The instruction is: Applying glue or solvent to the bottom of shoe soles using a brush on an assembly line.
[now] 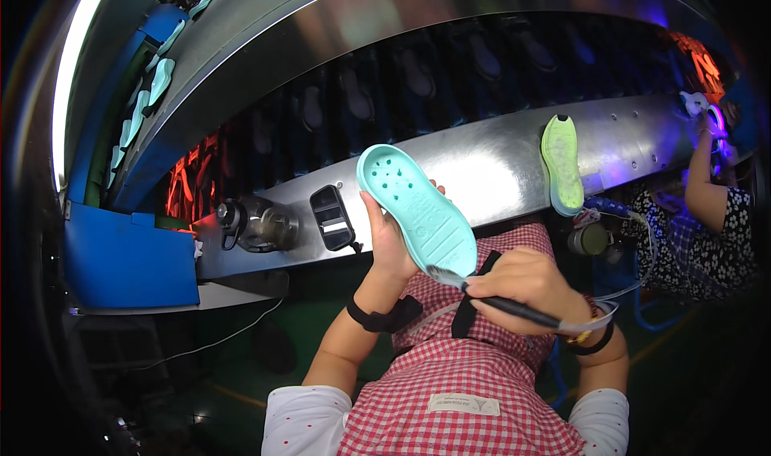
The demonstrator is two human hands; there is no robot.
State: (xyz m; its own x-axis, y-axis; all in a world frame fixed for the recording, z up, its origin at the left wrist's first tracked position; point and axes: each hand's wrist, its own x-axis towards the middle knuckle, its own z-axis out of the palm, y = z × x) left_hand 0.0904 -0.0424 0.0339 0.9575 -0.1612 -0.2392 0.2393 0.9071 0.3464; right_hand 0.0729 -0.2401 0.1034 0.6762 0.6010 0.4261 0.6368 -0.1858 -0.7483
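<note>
A turquoise shoe sole [418,199], dotted with small dark holes at its upper end, is tilted up in front of me. My left hand [389,235] grips it from beneath, thumb along its left edge and fingertips showing at the right edge. In my right hand [530,287] is a brush with a black handle [522,310], a clear tube running off its rear end. The brush's pale bristles [446,276] touch or nearly touch the sole's lower end. On the metal ledge to the right lies a yellow-green sole [562,163] with a pale blue tip.
A bottle [269,225] and a black tray [332,217] sit on the metal ledge [474,167] at left. Behind it runs a dark conveyor with soles [418,75]. More turquoise soles [136,115] line the upper left. At far right a co-worker's arm [705,167] reaches toward the line.
</note>
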